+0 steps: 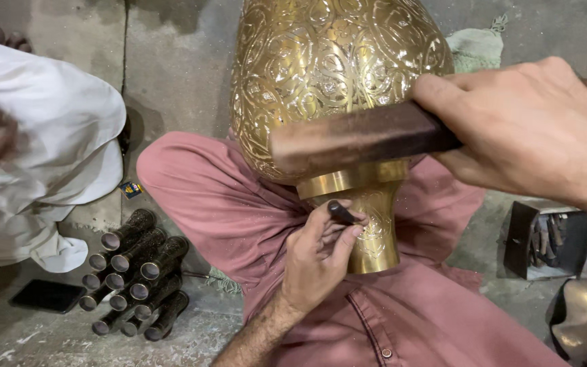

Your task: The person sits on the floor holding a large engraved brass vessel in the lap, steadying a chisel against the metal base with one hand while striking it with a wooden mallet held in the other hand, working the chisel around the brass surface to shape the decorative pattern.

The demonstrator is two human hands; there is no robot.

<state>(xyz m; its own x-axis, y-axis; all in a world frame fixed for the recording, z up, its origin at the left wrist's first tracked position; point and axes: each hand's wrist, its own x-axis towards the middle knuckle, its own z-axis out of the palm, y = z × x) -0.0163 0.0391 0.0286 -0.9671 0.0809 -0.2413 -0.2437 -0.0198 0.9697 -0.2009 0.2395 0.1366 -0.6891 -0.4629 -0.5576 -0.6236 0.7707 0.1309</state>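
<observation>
Right now your left hand [317,261] is pinched shut around a small dark chisel [342,213], its tip set against the narrow neck of the engraved brass vase [338,81] that lies across your lap on the pink cloth of your garment [225,204]. Your right hand [538,132] is closed tight on the handle of a wooden mallet [348,143], whose head hangs just above the chisel and in front of the vase's collar.

What could go wrong, as I judge it: the mallet head is broad and the chisel's struck end is small, with your left fingertips [356,231] right beside it. A blow that lands off centre could catch those fingers, or glance onto the polished collar and dent it. The vase rests on soft cloth, not a firm support, so it may roll under a strike and drag the chisel across the pattern.

Room is tight. At your left lies a stack of dark metal tubes [137,278] on the concrete floor [171,68], with a black phone [47,295] and another person's white-clothed leg [49,136] beyond. At your right sits an open tool box [545,241]; keep the mallet swing short.
</observation>
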